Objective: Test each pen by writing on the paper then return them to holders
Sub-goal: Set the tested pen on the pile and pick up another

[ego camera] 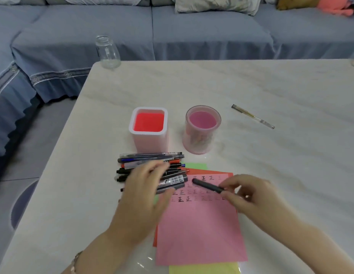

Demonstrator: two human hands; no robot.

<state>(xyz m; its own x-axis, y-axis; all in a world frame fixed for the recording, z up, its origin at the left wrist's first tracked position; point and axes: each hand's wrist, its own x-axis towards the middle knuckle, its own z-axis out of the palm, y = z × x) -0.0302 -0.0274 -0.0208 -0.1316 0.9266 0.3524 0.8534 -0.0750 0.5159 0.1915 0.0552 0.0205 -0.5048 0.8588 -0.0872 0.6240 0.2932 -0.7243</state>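
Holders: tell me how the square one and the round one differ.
The square holder is boxy with opaque pale walls; the round holder is a see-through cylinder. The square holder's inside looks red, the round holder's pink. Both stand upright on the table.
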